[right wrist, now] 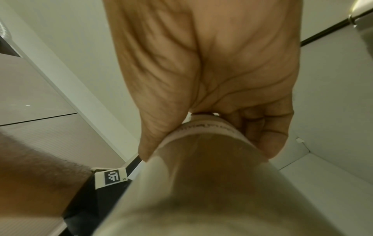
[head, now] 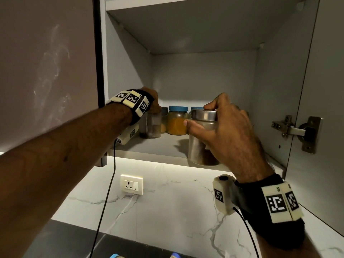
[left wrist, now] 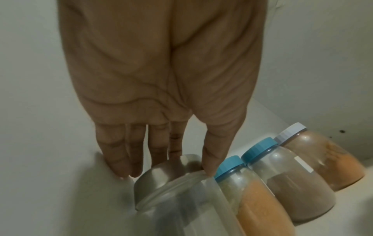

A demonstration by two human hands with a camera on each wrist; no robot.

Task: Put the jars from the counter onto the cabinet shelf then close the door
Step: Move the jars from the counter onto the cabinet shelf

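Observation:
My right hand (head: 197,127) grips a steel-lidded glass jar (head: 202,144) by its top, fingers over the lid and thumb on the shoulder. The jar has brown contents and stands at the front edge of the cabinet shelf (head: 167,146). From below, the right wrist view shows this jar (right wrist: 212,175) under my right hand (right wrist: 201,95). My left hand (head: 153,101) reaches to the shelf's left end, where its fingers and thumb pinch the steel lid of a second glass jar (head: 150,125). In the left wrist view that hand (left wrist: 177,151) sits on the lid (left wrist: 167,174).
Blue-lidded jars (head: 177,120) of orange and brown powder (left wrist: 260,199) line the shelf's back. The cabinet door (head: 325,108) stands open at the right, hinge (head: 296,130) showing. A closed door (head: 46,71) is on the left. Below are a wall socket (head: 131,184) and two blue lids (head: 176,255) on the dark counter.

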